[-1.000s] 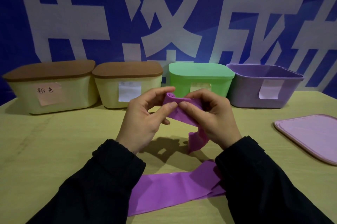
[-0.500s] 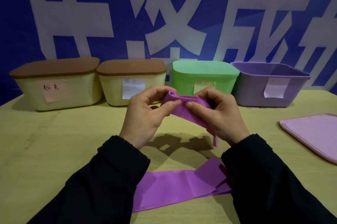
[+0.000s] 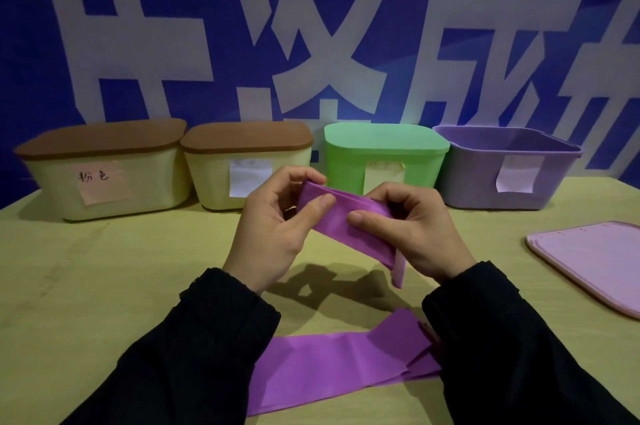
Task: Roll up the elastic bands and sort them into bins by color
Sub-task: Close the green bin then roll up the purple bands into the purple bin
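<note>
A purple elastic band [image 3: 341, 222] is held above the table between both hands, its upper end folded over. My left hand [image 3: 277, 223] pinches the folded end with thumb and fingers. My right hand [image 3: 415, 230] pinches the band just to the right, thumb on top. The rest of the band drops behind my right wrist and lies flat on the table [image 3: 332, 365] near the front edge. The open purple bin [image 3: 502, 175] stands at the back right.
Along the back stand two cream bins with brown lids [image 3: 104, 168] [image 3: 242, 161] and a green lidded bin [image 3: 384, 151], each with a paper label. A pink lid [image 3: 595, 262] lies on the yellow table [image 3: 104, 268] at the right.
The hanging stretch of band under my right hand has shortened, and the folded end between my fingers has grown slightly. My head has moved a little nearer.
</note>
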A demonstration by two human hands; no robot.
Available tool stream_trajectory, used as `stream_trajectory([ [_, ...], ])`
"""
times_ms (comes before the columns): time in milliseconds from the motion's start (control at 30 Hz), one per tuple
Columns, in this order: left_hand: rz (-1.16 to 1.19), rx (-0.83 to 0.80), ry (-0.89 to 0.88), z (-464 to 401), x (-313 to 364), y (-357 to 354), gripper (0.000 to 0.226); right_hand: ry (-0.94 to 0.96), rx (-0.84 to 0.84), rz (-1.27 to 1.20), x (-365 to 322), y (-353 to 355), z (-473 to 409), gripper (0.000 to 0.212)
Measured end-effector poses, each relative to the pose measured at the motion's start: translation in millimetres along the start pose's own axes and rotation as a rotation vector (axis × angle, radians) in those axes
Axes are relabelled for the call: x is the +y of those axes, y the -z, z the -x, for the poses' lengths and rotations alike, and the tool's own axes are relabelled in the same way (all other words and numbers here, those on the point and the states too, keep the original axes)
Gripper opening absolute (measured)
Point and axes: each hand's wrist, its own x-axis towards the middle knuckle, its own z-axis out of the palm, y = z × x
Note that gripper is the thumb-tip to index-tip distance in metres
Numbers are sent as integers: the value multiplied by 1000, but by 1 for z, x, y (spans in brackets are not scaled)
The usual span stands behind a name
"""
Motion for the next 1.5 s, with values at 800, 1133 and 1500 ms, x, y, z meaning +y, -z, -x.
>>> stream_trajectory([
  [800, 66, -13, 51, 1, 3, -5, 27, -40, 100, -43, -7, -3, 2, 22],
  [1133, 72, 37, 57, 0, 0, -1, 26, -53, 0, -84, -4, 3, 1, 15],
  [1500, -32, -10, 44, -2, -10, -1, 20, -143, -105, -34, 8, 2, -1, 22],
])
